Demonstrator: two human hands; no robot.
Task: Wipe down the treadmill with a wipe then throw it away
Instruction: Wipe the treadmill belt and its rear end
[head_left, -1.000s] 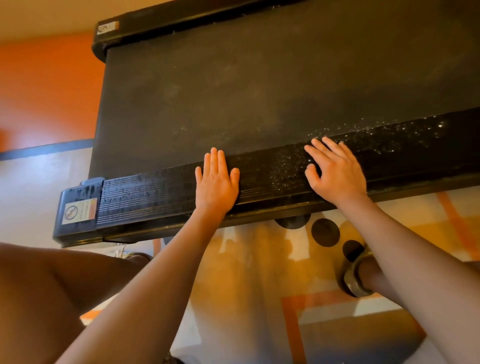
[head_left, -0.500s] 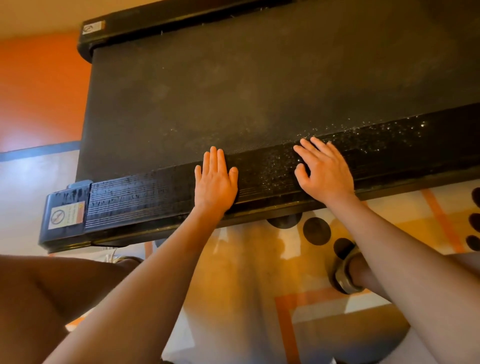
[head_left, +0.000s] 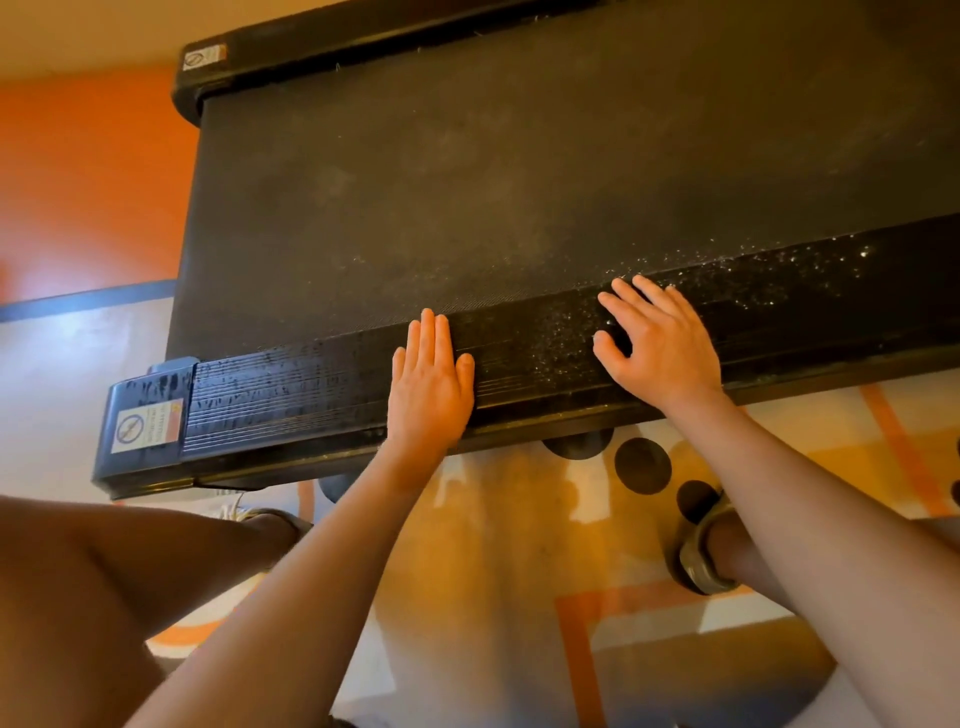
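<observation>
On treadmill rail (head_left: 291, 395), left hand (head_left: 428, 384) flat, right hand (head_left: 660, 348) spread, all fingers (head_left: 428, 338) released.

- Left hand (head_left: 428, 384) lay flat, palm down, fingers straight and close together, thumb alongside.
- Right hand (head_left: 657, 345) lay palm down, fingers spread and slightly bent, thumb splayed out to the left.
- Bare left arm (head_left: 311, 571) and right arm (head_left: 810, 499) reached forward, well apart.

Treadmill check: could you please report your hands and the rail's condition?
Both open: left hand and right hand flat on side rail. Rail looks streaked wet beyond left hand, white specks by right hand. No wipe visible.
</observation>
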